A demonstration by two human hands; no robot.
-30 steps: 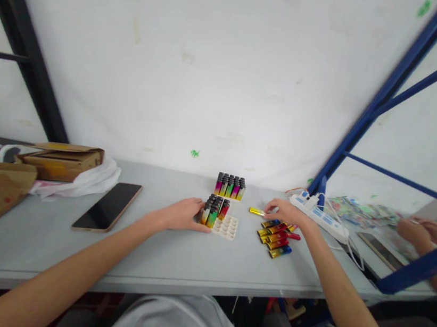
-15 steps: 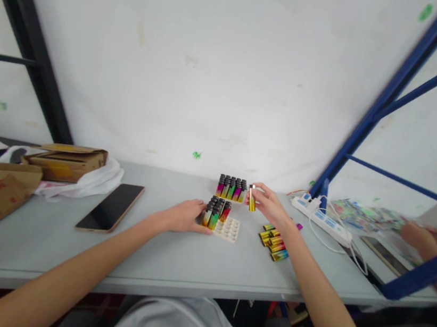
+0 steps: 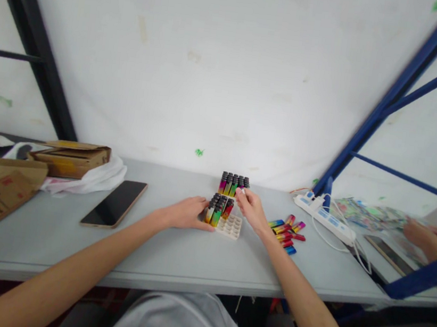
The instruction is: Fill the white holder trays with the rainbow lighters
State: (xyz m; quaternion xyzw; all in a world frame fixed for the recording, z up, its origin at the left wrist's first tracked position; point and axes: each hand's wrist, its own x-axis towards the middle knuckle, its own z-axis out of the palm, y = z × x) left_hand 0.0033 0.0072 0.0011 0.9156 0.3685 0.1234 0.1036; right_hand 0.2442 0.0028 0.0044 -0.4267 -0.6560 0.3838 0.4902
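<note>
A white tray point(image 3: 230, 228) with rows of round holes lies on the table, black-topped lighters point(image 3: 217, 212) standing upright in its left part. My left hand point(image 3: 188, 212) grips the tray's left end, thumb along the front and fingers behind. My right hand point(image 3: 250, 208) is closed in a pinch above the tray's back right; a lighter point(image 3: 243, 191) is in it, mostly hidden by the fingers, with a pale end showing. Behind stands a block of upright lighters point(image 3: 234, 184), partly covered by that hand. Loose shiny lighters point(image 3: 285, 232) lie piled beside my right forearm.
A phone point(image 3: 114, 204) lies to the left, near open cardboard boxes point(image 3: 76, 160) and a white plastic bag point(image 3: 110, 176). At right are a power strip point(image 3: 326, 219) with cables and a blue metal frame point(image 3: 364, 123). Another person's hands point(image 3: 426, 238) show beyond it.
My right hand has moved slightly left and down towards the tray, its lighter turning from plainly visible to mostly hidden. My left hand stays at the tray. More of the loose pile shows.
</note>
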